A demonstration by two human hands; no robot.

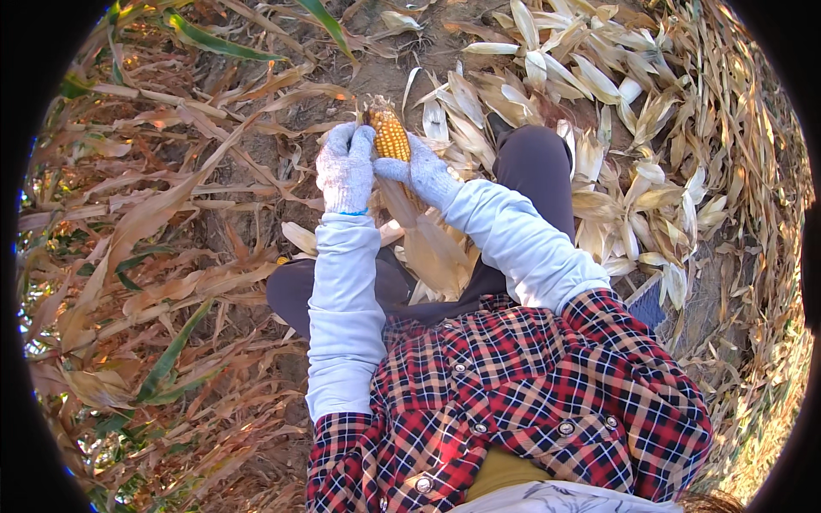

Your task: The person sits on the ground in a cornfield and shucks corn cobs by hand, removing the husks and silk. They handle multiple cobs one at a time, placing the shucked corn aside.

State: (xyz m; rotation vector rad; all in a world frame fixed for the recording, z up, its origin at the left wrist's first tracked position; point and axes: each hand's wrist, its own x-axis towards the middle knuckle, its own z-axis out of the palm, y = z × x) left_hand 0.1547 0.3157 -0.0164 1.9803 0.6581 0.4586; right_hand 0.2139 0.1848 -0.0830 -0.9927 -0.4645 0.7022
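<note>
A yellow ear of corn (pixel 391 136) with exposed kernels is held between my gloved hands, its tip pointing up and away from me. My left hand (pixel 347 168), in a pale knit glove, grips the left side near the upper part, where some husk or silk shows. The right hand (pixel 420 170), gloved alike, wraps the ear's right and lower side, its thumb across the front. Dry husk leaves (pixel 436 250) hang from the ear's lower end over my lap. The fingers behind the ear are hidden.
Loose dry husks (pixel 641 199) are heaped ahead and to the right. Dry corn stalks and leaves (pixel 160 199) cover the ground at left. My bent knees (pixel 535 167) flank the husks in my lap. A bit of yellow corn (pixel 282 260) shows by the left knee.
</note>
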